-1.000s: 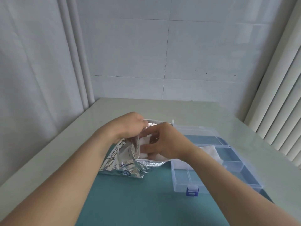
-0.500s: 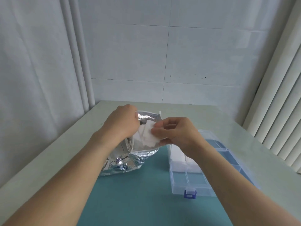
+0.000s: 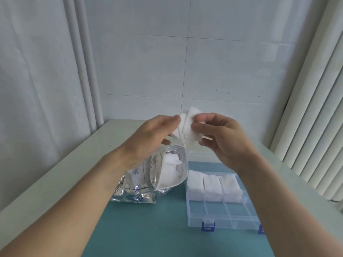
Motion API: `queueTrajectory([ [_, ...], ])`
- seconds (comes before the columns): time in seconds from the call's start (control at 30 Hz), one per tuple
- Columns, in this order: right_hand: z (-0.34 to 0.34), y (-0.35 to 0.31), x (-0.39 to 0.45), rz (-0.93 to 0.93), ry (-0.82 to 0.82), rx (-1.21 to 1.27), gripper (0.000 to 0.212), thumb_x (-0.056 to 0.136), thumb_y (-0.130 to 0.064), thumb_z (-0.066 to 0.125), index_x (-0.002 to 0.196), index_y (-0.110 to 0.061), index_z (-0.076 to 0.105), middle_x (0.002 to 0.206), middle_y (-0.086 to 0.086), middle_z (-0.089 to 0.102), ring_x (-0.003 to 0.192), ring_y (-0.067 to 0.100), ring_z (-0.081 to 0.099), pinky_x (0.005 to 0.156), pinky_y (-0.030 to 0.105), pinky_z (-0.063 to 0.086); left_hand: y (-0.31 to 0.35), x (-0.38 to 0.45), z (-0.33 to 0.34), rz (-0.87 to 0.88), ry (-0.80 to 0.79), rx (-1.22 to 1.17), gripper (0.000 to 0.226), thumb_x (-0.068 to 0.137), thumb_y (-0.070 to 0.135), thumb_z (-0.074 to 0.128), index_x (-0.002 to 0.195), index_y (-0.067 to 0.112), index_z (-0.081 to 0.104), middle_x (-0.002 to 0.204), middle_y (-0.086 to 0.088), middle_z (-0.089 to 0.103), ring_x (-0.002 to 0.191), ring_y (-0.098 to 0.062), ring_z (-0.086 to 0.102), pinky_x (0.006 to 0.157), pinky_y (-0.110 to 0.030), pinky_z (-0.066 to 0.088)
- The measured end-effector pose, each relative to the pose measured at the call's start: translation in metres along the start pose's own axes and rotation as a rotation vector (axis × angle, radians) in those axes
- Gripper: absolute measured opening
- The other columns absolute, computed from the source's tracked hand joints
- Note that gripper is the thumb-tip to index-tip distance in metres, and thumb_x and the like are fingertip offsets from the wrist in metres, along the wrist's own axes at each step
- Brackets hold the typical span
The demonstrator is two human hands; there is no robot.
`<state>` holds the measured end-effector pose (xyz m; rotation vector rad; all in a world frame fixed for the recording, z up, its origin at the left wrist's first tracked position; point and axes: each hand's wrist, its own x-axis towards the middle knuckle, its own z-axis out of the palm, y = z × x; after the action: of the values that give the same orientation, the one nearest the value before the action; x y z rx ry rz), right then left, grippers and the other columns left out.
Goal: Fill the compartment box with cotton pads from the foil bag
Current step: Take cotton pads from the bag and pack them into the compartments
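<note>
Both hands are raised above the middle of the table, sharing a small stack of cotton pads; the left hand pinches the stack's left edge between thumb and fingertips, and the right hand pinches its right side, so each grip is clamped on the pads, not slack. The pads in the stack sit fanned and skewed, not squared up.

Below the hands, the foil bag lies on the teal mat, its mouth gaping towards the person with more white pads visible inside; nobody holds it now. Just right of the bag stands the clear compartment box, towards the table's right edge, with blue latches on its near wall; its three far compartments hold white pads, while the near row looks bare, so by my reckoning the job is roughly half done.

As for handling, these pads look feather-light, soft and limp; they should compress readily and cling to one another, yet a loose stack may shed a pad or splay if gripped at one corner only. The safest hold seems to be across the flat faces near the middle, thumb on one side and fingers on the other; squaring the edges first would likely help the stack drop into a near compartment without snagging a divider.
</note>
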<state>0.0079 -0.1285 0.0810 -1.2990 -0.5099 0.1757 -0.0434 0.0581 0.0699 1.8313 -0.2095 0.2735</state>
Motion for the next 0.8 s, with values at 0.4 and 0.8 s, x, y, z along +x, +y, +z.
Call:
queueTrajectory([
  [0.4,0.016,0.018,-0.004,-0.345,0.274,-0.552,0.016,0.078,-0.015,0.082,0.092,-0.02,0.076,0.084,-0.006,0.071,0.071,0.006,0.065,0.055,0.015,0.053,0.006,-0.006,0.016,-0.127,-0.195,-0.606,0.07,0.101,0.056,0.023,0.134,0.005,0.057,0.129,-0.019,0.064,0.12,-0.037,0.061,0.098,-0.051,0.052],
  [0.8,0.005,0.018,-0.002,-0.347,0.145,-0.802,0.02,0.084,-0.021,0.08,0.103,-0.025,0.075,0.089,-0.01,0.072,0.066,0.006,0.067,0.063,0.015,0.052,-0.007,-0.007,0.011,-0.085,0.025,-0.197,0.02,0.098,0.012,0.059,0.116,0.004,0.064,0.092,-0.019,0.073,0.064,-0.035,0.069,0.053,-0.033,0.057],
])
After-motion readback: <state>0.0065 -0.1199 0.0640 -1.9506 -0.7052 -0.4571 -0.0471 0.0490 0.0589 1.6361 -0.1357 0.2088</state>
